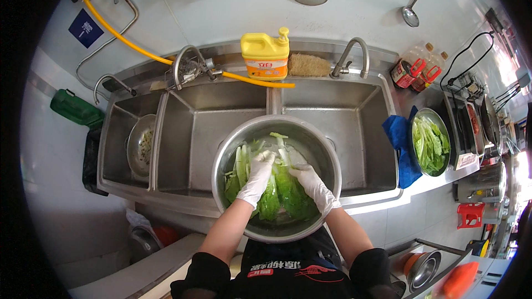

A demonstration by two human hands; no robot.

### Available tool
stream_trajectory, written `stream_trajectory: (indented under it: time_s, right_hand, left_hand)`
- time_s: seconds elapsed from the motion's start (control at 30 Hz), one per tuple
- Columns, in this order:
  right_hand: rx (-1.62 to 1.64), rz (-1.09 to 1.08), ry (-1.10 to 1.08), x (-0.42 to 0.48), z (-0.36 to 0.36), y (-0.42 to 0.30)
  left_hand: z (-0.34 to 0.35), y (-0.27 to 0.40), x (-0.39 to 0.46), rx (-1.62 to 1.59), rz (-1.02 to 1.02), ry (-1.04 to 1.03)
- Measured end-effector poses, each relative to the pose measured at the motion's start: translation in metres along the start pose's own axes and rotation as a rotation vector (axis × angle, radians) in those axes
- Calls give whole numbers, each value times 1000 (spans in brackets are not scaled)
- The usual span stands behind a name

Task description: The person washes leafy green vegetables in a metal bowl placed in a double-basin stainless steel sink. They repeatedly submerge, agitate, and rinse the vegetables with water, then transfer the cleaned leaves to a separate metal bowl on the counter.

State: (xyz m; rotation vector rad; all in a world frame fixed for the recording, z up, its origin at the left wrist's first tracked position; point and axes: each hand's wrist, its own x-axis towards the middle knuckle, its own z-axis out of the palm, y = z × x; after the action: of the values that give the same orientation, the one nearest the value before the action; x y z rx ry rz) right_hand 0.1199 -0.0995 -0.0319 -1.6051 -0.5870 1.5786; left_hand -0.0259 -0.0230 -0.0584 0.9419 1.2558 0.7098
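A large stainless-steel basin rests over the front and divider of the sinks, with water and green leafy lettuce in it. My left hand, in a white disposable glove, grips pale lettuce stems near the middle of the basin. Also gloved, my right hand has its fingers and thumb closed on a leaf at the right. The leaves hang from both hands towards the near side of the basin. More pale stems lie left of my left hand. Some fingertips are hidden among the leaves.
Behind the basin stand a yellow detergent jug, a fibrous brown scrubber and a curved faucet. A yellow hose reaches over the left sink. To the right, a bowl of lettuce sits beside a blue cloth. A strainer bowl lies far left.
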Motion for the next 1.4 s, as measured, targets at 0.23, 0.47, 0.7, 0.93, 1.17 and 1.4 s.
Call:
stream_trajectory:
  time_s: [0.23,0.47,0.7,0.93,1.17,1.4]
  right_hand:
    - [-70,-64,0,-5,-13,1]
    - [-175,-31,9,-15,0,-18]
    - [-27,-151,116,21,12,-19]
    - [102,-225,157,49,6,-8]
    - [-82,-225,166,34,-8,-14]
    - [-328,-239,78,13,-6,-11]
  left_hand:
    - [7,17,-10,199,3,20]
    - [3,20,-20,77,-107,-140]
    - [-8,12,-19,-6,-62,10]
    - [-14,16,-26,-7,10,-136]
    - [3,9,0,-21,-15,-49]
    - [24,10,11,229,87,-152]
